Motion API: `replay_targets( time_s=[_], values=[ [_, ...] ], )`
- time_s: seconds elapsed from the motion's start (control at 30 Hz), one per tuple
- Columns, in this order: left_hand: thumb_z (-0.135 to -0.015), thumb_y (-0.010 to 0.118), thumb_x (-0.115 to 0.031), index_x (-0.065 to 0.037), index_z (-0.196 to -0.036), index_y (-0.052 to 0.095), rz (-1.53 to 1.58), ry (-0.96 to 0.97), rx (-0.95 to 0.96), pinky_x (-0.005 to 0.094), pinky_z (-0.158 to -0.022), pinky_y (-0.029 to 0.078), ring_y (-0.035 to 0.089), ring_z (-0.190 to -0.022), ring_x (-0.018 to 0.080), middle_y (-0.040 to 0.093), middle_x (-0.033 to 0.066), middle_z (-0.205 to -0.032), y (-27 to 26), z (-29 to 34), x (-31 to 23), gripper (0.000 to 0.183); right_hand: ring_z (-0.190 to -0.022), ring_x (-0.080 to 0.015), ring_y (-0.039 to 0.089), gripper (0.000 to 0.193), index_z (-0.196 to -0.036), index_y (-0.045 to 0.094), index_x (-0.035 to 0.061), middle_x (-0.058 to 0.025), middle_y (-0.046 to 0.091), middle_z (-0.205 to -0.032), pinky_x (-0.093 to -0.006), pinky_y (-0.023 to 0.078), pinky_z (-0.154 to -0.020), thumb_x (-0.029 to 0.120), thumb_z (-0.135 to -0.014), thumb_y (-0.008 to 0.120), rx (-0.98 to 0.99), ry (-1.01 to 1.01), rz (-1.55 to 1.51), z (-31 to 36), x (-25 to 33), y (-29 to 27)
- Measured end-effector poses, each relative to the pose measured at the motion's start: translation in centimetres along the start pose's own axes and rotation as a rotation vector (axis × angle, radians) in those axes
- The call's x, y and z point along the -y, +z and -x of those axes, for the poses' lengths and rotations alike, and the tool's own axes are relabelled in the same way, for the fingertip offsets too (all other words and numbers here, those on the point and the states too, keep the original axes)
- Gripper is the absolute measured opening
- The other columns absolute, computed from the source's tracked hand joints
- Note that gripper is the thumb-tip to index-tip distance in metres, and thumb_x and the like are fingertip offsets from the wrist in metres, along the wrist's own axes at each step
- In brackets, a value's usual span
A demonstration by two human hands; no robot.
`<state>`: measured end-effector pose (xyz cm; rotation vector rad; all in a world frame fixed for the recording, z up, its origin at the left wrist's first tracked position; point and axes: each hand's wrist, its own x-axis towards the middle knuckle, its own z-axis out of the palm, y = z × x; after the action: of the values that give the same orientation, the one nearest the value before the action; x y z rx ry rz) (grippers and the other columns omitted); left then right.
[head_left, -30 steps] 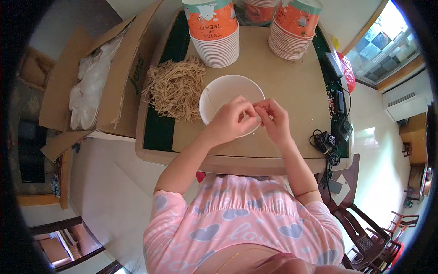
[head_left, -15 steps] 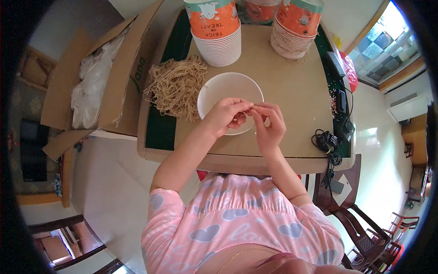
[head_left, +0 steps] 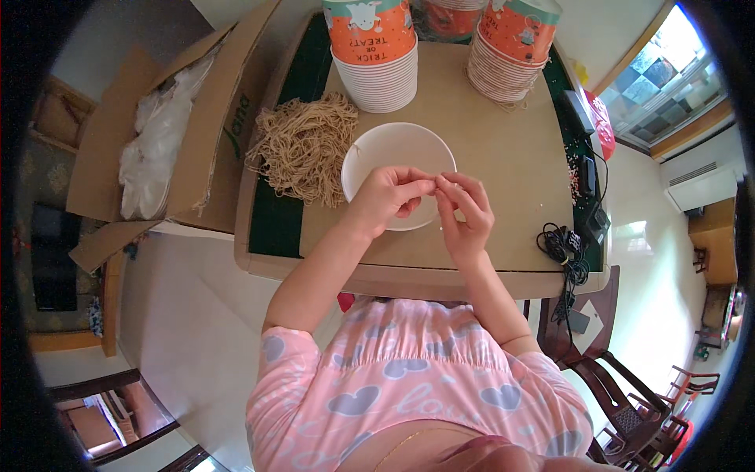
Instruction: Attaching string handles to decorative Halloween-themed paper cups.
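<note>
My left hand [head_left: 388, 198] and my right hand [head_left: 467, 211] meet above the near right part of a white bowl [head_left: 379, 149]. Both are closed in a pinch, fingertips touching or nearly so. Whatever lies between the fingertips is too small to make out. Left of the bowl, a loose heap of beige string [head_left: 308, 148] spreads over the table's tan top and green edge. Beyond the bowl rises a stack of orange and white paper cups [head_left: 376, 79], upside down.
A second stack of orange cups [head_left: 510, 63], with string wound round it, stands at the far right. An open cardboard box [head_left: 228, 141] holding white plastic [head_left: 161, 149] is on the left. Black cables [head_left: 565, 248] and adapters lie along the table's [head_left: 503, 189] right edge.
Hands stay together over the bowl, the fingertips shifting only slightly. A thin strand that showed by the fingers earlier is hard to see now. The whole view has shifted slightly.
</note>
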<state>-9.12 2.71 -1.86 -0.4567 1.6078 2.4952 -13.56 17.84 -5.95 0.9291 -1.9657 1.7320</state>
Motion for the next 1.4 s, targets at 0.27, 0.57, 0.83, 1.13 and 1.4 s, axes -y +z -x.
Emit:
replay_targets(
  time_s=[0.27,0.57,0.83,1.13,1.4],
  values=[
    [-0.087,0.065,-0.007,0.0,-0.094,0.069,-0.489,0.333,-0.138,0.0192,-0.058,0.045,0.055,-0.065,0.0034,0.068,0.002,-0.079,0.5,0.4,0.4,0.011,-0.067,-0.011,0.054,0.014,-0.095,0.067,0.0019,-0.0076,0.065,-0.088,-0.023,0.045,-0.059,-0.002,-0.082,0.068,0.081,0.199,-0.073,-0.7,0.3,-0.6],
    [-0.085,0.065,-0.006,0.0,-0.092,0.067,-0.619,0.495,-0.192,0.0227,-0.062,0.048,0.058,-0.065,0.0084,0.069,0.0041,-0.083,1.2,1.2,0.5,0.01,-0.065,-0.0099,0.052,0.009,-0.084,0.062,0.0017,-0.0042,0.063,-0.078,-0.0233,0.043,-0.06,-0.001,-0.079,0.07,0.061,0.288,-0.112,-0.9,-0.4,-0.4],
    [-0.085,0.065,-0.006,-0.002,-0.093,0.067,-0.636,0.504,-0.2,0.0236,-0.061,0.048,0.06,-0.067,0.0098,0.069,0.0058,-0.086,1.5,1.3,0.7,0.009,-0.065,-0.0099,0.053,0.01,-0.084,0.062,0.0019,-0.004,0.063,-0.078,-0.0236,0.044,-0.059,-0.002,-0.079,0.07,0.062,0.243,-0.063,-1.1,-0.3,-0.6],
    [-0.087,0.064,-0.005,0.0,-0.09,0.067,-0.68,0.557,-0.303,0.0232,-0.06,0.048,0.061,-0.066,0.0086,0.069,0.0039,-0.078,1.5,1.3,0.3,0.007,-0.063,-0.0104,0.052,0.013,-0.089,0.063,0.0022,-0.0044,0.065,-0.082,-0.0237,0.044,-0.057,0.0,-0.079,0.071,0.122,0.184,-0.041,-1.3,0.2,-0.5],
    [-0.087,0.064,-0.007,-0.001,-0.091,0.067,-0.668,0.539,-0.374,0.0228,-0.058,0.046,0.058,-0.065,0.0076,0.068,0.0024,-0.08,1.0,2.4,0.3,0.007,-0.065,-0.0227,0.059,0.016,-0.091,0.06,0.0069,-0.0078,0.065,-0.088,-0.0346,0.047,-0.062,0.009,-0.079,0.07,0.324,0.194,0.197,-1.8,1.5,-0.9]
  ],
)
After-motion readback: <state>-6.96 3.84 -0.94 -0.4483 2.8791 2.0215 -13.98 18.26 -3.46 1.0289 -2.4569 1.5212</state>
